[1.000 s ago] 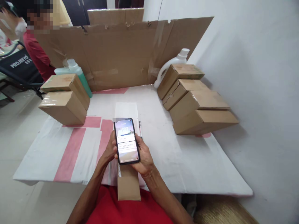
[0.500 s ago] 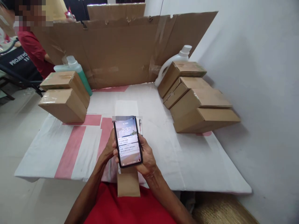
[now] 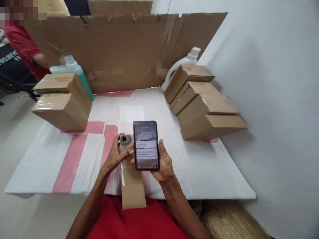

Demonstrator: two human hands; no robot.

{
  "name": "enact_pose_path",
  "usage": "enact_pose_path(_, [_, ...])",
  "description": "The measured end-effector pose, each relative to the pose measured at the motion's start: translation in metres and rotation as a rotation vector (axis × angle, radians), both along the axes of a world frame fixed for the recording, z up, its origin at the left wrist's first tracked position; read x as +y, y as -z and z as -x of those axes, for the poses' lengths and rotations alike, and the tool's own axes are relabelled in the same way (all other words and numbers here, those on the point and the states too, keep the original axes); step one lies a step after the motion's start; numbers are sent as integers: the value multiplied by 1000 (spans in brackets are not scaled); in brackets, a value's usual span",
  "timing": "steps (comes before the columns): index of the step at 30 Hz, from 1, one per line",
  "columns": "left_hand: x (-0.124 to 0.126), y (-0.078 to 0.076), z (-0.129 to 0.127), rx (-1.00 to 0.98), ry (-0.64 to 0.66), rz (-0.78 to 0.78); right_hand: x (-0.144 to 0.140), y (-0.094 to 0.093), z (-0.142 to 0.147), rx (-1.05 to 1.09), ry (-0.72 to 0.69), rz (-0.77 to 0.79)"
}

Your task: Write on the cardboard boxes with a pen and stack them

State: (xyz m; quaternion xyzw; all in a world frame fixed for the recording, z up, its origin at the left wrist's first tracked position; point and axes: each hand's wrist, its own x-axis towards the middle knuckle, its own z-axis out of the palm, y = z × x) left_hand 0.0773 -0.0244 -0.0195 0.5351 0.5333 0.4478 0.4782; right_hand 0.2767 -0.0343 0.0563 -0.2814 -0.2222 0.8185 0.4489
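Near the middle of the table [image 3: 194, 172], at the centre of the clock, a phone [image 3: 146, 146] is held with its lit screen facing up, showing 2:37. The right hand [image 3: 165, 166] grasps it from three o'clock, fingertips curled round its far edge and thumb raised beside the screen. At nine o'clock, the left hand [image 3: 117, 154] grips a long cardboard piece [image 3: 132, 179], its thumb on top and a finger at the far corner. That piece runs from beside the phone towards seven o'clock, over the lap of a red shirt, and has a square hole in a dark round patch; whether the phone touches it I cannot tell. Two boxes [image 3: 63, 113] stand at ten o'clock, with a green bottle [image 3: 84, 84] just behind. A tall cardboard sheet [image 3: 119, 49] spans eleven to one, and a white jug [image 3: 173, 71] sits before it at one. Four more boxes [image 3: 208, 103] lean in a row at two, near the wall [image 3: 279, 99]. Farther out at ten, a co-worker's red sleeve [image 3: 22, 39] shows beside a dark chair [image 3: 11, 66].
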Motion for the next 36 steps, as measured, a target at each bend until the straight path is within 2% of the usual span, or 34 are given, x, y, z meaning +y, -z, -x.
enact_pose_path(2, [-2, -5, 4, 2, 13, 15, 7, 14, -18, -128, 145, 32])
enact_pose_path(5, [-3, -6, 9, 4, -5, 39, 13, 47, -45, -407, 315, 99])
enact_pose_path(9, [-4, -3, 10, 6, -14, 44, 8, 96, -67, -853, 433, -12])
enact_pose_path(11, [-3, -3, 9, 7, -17, 48, 3, 112, -73, -1060, 470, -71])
enact_pose_path(13, [-3, -2, 8, 7, -22, 49, -2, 119, -76, -1177, 490, -91])
enact_pose_path(16, [-4, 1, 5, 10, -68, 15, -5, 119, -80, -1294, 499, -133])
enact_pose_path(20, [-13, 7, 2, -30, -208, -14, -5, 115, -89, -1407, 484, -192])
enact_pose_path(23, [-30, 14, 5, -62, -274, -11, -7, 120, -96, -1474, 458, -221])
enact_pose_path(26, [-54, 22, 10, -41, -288, 17, -11, 126, -99, -1634, 355, -286])
enact_pose_path(30, [-83, 32, 14, -30, -258, 63, -17, 119, -95, -1834, 231, -384])
enact_pose_path(32, [-93, 36, 11, -55, -256, 66, -25, 109, -86, -1769, 188, -484])
enact_pose_path(33, [-97, 36, 8, -67, -256, 61, -31, 103, -80, -1668, 117, -575])
enact_pose_path(36, [-103, 34, -3, -69, -220, 35, -54, 91, -56, -1252, -237, -857])
